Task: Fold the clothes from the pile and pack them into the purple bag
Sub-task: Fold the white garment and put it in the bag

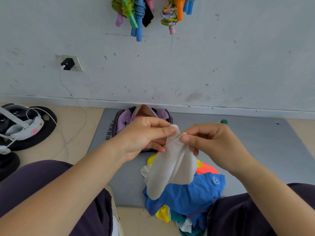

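Two hands share one pale white garment (172,167): your left hand (144,137) pinches its top edge between thumb and fingers, and your right hand (209,142) pinches the edge just beside it, so the cloth hangs down over the pile of clothes (185,193) on the grey mat (255,150). The purple bag (124,116) sits open against the wall, behind your left hand. To fold well, I'd judge you should draw the two pinched corners apart until the edge is taut, let the creases fall out, then lay it flat on bare mat rather than on the pile
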Action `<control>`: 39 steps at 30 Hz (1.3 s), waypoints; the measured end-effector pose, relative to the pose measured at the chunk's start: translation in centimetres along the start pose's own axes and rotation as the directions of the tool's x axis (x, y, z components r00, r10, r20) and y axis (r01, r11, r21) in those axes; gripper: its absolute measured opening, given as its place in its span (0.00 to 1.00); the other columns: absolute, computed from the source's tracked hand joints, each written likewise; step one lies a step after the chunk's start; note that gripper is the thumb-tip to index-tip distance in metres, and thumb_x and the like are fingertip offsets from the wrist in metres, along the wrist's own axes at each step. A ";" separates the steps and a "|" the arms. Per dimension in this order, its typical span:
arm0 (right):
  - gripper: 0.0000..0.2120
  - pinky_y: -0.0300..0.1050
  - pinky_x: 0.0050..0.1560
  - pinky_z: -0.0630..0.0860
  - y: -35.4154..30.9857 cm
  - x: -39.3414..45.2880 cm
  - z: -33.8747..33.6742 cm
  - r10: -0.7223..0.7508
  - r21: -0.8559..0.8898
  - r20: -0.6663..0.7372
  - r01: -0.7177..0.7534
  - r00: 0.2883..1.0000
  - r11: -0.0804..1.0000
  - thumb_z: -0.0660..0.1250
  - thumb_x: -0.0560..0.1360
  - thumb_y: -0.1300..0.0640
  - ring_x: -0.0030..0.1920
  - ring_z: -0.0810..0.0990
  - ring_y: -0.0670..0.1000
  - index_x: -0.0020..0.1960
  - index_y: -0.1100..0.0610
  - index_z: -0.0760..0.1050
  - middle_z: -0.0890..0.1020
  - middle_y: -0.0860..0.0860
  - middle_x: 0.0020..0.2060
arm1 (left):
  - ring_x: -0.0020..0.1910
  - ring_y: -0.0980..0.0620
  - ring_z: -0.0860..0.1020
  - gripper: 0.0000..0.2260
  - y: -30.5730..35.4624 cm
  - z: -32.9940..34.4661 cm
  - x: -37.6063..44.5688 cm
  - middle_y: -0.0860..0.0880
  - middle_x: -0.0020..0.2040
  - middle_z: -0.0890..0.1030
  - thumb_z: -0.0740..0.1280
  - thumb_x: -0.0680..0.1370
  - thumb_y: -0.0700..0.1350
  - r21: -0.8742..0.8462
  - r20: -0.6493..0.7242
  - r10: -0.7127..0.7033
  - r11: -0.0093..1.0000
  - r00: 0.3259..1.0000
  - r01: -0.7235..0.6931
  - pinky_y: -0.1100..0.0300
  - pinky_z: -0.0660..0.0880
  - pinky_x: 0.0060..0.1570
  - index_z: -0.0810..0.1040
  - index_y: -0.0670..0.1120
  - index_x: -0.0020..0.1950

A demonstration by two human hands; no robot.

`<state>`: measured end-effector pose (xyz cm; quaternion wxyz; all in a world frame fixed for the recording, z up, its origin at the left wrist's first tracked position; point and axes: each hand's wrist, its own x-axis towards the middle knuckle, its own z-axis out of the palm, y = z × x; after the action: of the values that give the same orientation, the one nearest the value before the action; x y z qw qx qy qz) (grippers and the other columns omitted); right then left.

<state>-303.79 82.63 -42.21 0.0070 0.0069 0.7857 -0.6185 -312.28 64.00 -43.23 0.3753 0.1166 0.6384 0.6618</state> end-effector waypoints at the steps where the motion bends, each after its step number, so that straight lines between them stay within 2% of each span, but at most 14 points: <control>1: 0.07 0.38 0.42 0.74 0.0 0.0 -0.1 -0.016 -0.044 -0.030 0.015 0.999 0.999 0.73 0.67 0.52 0.36 0.77 0.48 0.41 0.54 0.85 0.81 0.50 0.36 | 0.39 0.50 0.83 0.09 0.0 0.0 0.0 0.44 0.42 0.85 0.72 0.71 0.46 0.004 -0.024 0.013 1.000 1.000 -0.013 0.63 0.78 0.34 0.83 0.45 0.48; 4: 0.08 0.37 0.50 0.75 -0.3 -0.3 -0.3 -0.042 -0.082 0.040 0.045 0.998 0.996 0.71 0.69 0.53 0.45 0.80 0.47 0.43 0.55 0.85 0.82 0.49 0.43 | 0.41 0.49 0.83 0.07 0.0 0.1 0.1 0.40 0.45 0.84 0.70 0.75 0.41 -0.021 -0.118 0.067 0.997 0.991 -0.070 0.61 0.80 0.39 0.82 0.40 0.51; 6: 0.07 0.39 0.51 0.77 -0.7 -0.7 -0.2 -0.070 0.018 0.166 0.068 0.984 0.998 0.69 0.73 0.57 0.47 0.84 0.50 0.46 0.60 0.84 0.85 0.51 0.43 | 0.42 0.49 0.83 0.08 0.1 0.1 0.2 0.38 0.47 0.82 0.68 0.77 0.39 -0.065 -0.150 0.100 0.992 0.984 -0.111 0.60 0.81 0.42 0.80 0.37 0.54; 8: 0.07 0.38 0.50 0.78 -1.0 -1.1 0.4 -0.100 0.084 0.196 0.085 0.976 0.993 0.69 0.74 0.59 0.47 0.85 0.49 0.47 0.60 0.84 0.86 0.52 0.43 | 0.42 0.49 0.83 0.09 0.3 0.3 0.1 0.39 0.46 0.83 0.68 0.77 0.39 -0.064 -0.131 0.123 0.989 0.984 -0.133 0.60 0.81 0.42 0.80 0.36 0.54; 12: 0.04 0.31 0.44 0.76 -0.8 -0.8 1.1 -0.152 -0.060 -0.065 0.148 0.986 0.987 0.72 0.71 0.58 0.42 0.83 0.43 0.42 0.50 0.85 0.86 0.44 0.39 | 0.41 0.51 0.84 0.10 0.3 0.9 -0.4 0.45 0.42 0.85 0.70 0.73 0.44 0.010 -0.034 0.144 0.990 0.989 -0.143 0.62 0.80 0.41 0.82 0.39 0.51; 14: 0.08 0.30 0.41 0.75 -0.7 -0.6 0.9 -0.185 -0.175 -0.151 0.158 0.971 0.972 0.74 0.72 0.59 0.40 0.82 0.42 0.40 0.45 0.83 0.85 0.42 0.36 | 0.42 0.51 0.84 0.09 0.3 1.0 -0.5 0.46 0.42 0.85 0.70 0.73 0.44 0.025 -0.018 0.147 0.989 0.989 -0.146 0.61 0.79 0.43 0.83 0.42 0.50; 17: 0.09 0.36 0.36 0.75 -0.5 -0.5 0.8 -0.225 -0.263 -0.187 0.172 0.956 0.949 0.75 0.71 0.58 0.36 0.79 0.49 0.38 0.44 0.82 0.83 0.44 0.34 | 0.42 0.51 0.83 0.06 0.2 1.0 -0.5 0.46 0.43 0.85 0.68 0.76 0.41 0.042 -0.007 0.148 0.988 0.989 -0.148 0.62 0.79 0.43 0.84 0.43 0.50; 20: 0.07 0.43 0.33 0.74 -0.3 -0.4 1.0 -0.230 -0.274 -0.229 0.164 0.946 0.947 0.76 0.70 0.56 0.33 0.77 0.53 0.37 0.46 0.81 0.82 0.48 0.32 | 0.44 0.49 0.83 0.10 0.0 1.3 -0.5 0.44 0.45 0.85 0.68 0.73 0.44 0.047 -0.003 0.144 0.988 0.990 -0.144 0.60 0.81 0.47 0.84 0.42 0.50; 25: 0.09 0.30 0.28 0.65 -0.4 -0.4 0.7 -0.213 -0.239 -0.254 0.153 0.943 0.959 0.76 0.69 0.56 0.27 0.69 0.43 0.37 0.46 0.78 0.76 0.41 0.27 | 0.52 0.46 0.83 0.12 0.0 1.2 -0.8 0.42 0.51 0.85 0.71 0.71 0.48 0.082 0.042 0.163 0.983 0.986 -0.166 0.57 0.80 0.54 0.86 0.46 0.50; 27: 0.08 0.31 0.27 0.63 -0.3 -0.3 0.5 -0.176 -0.185 -0.242 0.133 0.954 0.974 0.76 0.69 0.54 0.25 0.66 0.43 0.37 0.47 0.77 0.74 0.43 0.25 | 0.52 0.49 0.83 0.11 0.0 1.2 -1.0 0.45 0.49 0.86 0.73 0.69 0.49 0.125 0.062 0.176 0.975 0.982 -0.183 0.61 0.79 0.52 0.86 0.49 0.50; 30: 0.08 0.46 0.33 0.66 -0.2 -0.1 0.3 -0.089 -0.066 -0.155 0.080 0.984 0.995 0.75 0.69 0.50 0.30 0.71 0.63 0.41 0.49 0.77 0.81 0.57 0.36 | 0.46 0.58 0.83 0.09 0.0 1.3 -1.1 0.49 0.45 0.87 0.73 0.68 0.47 0.134 0.074 0.200 0.969 0.977 -0.208 0.69 0.76 0.45 0.86 0.49 0.47; 32: 0.10 0.51 0.39 0.69 -0.3 0.1 0.1 -0.061 -0.013 -0.085 0.060 0.995 0.998 0.73 0.69 0.50 0.36 0.75 0.69 0.48 0.51 0.77 0.84 0.53 0.43 | 0.42 0.59 0.82 0.08 0.0 1.2 -1.1 0.49 0.44 0.87 0.73 0.68 0.47 0.163 0.055 0.213 0.962 0.975 -0.219 0.69 0.76 0.44 0.86 0.49 0.46; 36: 0.11 0.35 0.39 0.72 -0.3 0.2 -0.2 -0.039 0.002 0.030 0.039 0.999 0.999 0.72 0.68 0.49 0.38 0.77 0.52 0.47 0.53 0.79 0.84 0.51 0.40 | 0.38 0.64 0.80 0.03 0.5 1.0 -1.3 0.55 0.39 0.85 0.72 0.73 0.45 0.341 0.056 0.283 0.896 0.958 -0.284 0.73 0.72 0.39 0.84 0.52 0.46; 39: 0.11 0.33 0.35 0.73 -0.1 0.3 -0.5 -0.002 -0.027 0.095 0.005 0.996 1.000 0.73 0.68 0.50 0.34 0.76 0.46 0.46 0.56 0.80 0.81 0.53 0.40 | 0.31 0.65 0.78 0.06 0.8 0.8 -1.6 0.59 0.37 0.84 0.69 0.77 0.40 0.445 0.078 0.332 0.832 0.940 -0.331 0.71 0.72 0.32 0.82 0.51 0.46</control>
<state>-304.08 83.08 -41.96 0.0431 -0.0240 0.7929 -0.6074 -310.96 63.71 -41.83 0.2166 0.3085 0.7450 0.5504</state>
